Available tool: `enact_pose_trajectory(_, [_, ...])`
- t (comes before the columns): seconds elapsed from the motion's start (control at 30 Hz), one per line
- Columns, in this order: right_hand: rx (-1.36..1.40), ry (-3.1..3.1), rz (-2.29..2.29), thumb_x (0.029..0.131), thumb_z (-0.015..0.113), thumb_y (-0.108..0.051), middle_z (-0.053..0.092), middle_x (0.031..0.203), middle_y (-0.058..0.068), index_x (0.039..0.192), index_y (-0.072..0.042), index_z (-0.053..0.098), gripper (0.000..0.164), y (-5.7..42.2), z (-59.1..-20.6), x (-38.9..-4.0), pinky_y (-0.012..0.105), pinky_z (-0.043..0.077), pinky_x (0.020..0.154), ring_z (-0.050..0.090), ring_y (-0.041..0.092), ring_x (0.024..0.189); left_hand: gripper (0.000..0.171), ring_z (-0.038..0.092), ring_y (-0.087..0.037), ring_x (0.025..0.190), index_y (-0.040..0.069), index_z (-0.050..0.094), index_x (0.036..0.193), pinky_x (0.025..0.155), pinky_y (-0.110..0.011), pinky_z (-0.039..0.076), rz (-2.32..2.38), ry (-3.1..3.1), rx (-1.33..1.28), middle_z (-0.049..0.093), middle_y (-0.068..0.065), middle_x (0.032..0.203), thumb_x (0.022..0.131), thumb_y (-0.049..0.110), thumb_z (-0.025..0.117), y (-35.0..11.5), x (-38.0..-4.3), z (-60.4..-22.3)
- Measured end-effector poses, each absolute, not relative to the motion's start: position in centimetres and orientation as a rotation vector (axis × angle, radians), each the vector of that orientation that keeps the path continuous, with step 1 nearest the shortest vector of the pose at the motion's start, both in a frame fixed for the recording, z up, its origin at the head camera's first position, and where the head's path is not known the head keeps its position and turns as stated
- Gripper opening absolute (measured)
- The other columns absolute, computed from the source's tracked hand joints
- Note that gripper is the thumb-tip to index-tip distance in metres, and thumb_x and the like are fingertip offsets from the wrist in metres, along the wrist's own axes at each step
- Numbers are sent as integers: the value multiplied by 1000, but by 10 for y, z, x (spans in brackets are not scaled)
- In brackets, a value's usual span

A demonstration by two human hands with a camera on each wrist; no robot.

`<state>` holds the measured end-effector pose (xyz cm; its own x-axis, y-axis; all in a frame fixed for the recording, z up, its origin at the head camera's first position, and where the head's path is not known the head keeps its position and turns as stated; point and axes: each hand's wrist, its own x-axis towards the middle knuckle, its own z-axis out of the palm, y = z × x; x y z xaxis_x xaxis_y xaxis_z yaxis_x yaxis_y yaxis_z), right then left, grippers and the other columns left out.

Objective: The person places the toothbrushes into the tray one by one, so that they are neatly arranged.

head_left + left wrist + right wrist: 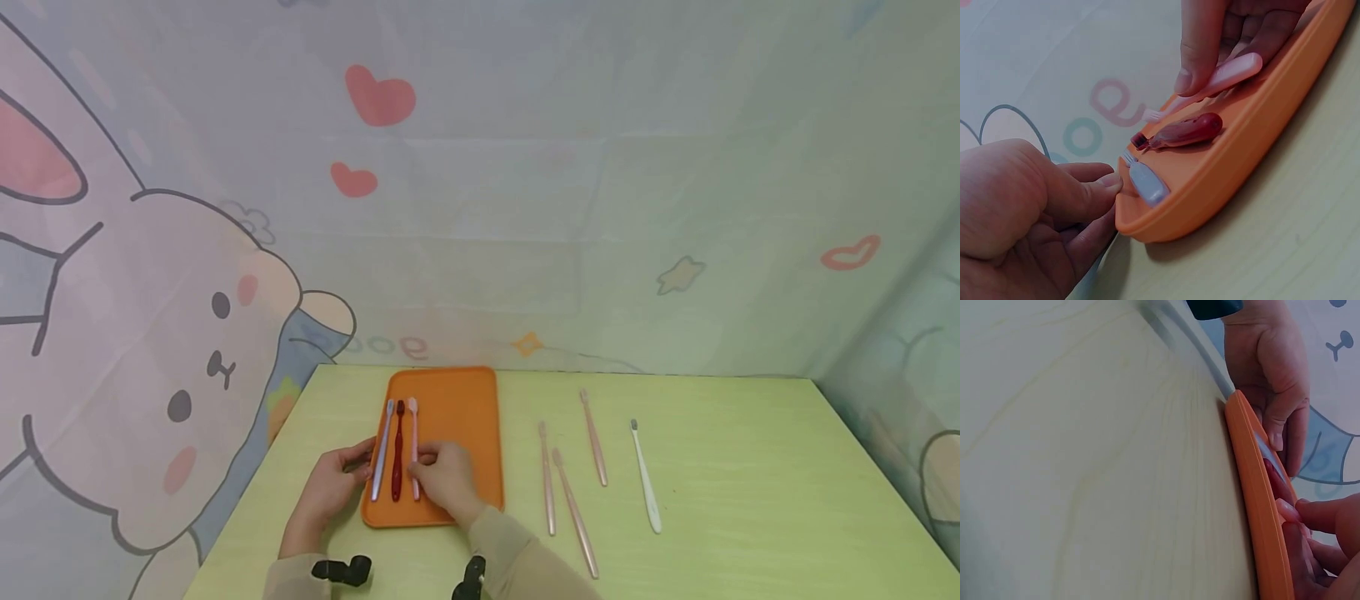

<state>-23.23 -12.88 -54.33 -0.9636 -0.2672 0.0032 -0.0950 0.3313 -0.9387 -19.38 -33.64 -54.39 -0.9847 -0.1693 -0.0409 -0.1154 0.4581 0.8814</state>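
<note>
An orange tray (459, 408) lies on the table with three toothbrushes side by side in its left half. From the left these are a pale blue toothbrush (382, 454), a dark red toothbrush (398, 454) and a pink toothbrush (414, 427). My left hand (330, 489) grips the tray's left rim between thumb and fingers, close beside the blue toothbrush. Over the tray, my right hand (448, 483) pinches the pink toothbrush (1235, 72) by its handle. In the left wrist view, the fingers behind that handle are partly hidden.
Right of the tray, three pale pink toothbrushes (547, 483) lie on the yellow-green table (750, 467), with a white toothbrush (647, 483) farther right. A printed cloth (487, 208) hangs behind the table's back edge.
</note>
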Motion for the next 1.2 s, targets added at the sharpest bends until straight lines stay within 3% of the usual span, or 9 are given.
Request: enact_pose_trajectory(1.2, [-324, 2512, -1661, 92, 85, -13, 65, 79, -9, 114, 1, 80, 26, -133, -546, -229, 20, 49, 59, 58, 3, 69, 49, 59, -41, 134, -3, 61, 148, 118, -60, 38, -1568, -2657, 262, 69, -23, 137, 99, -7, 64, -334, -192, -540])
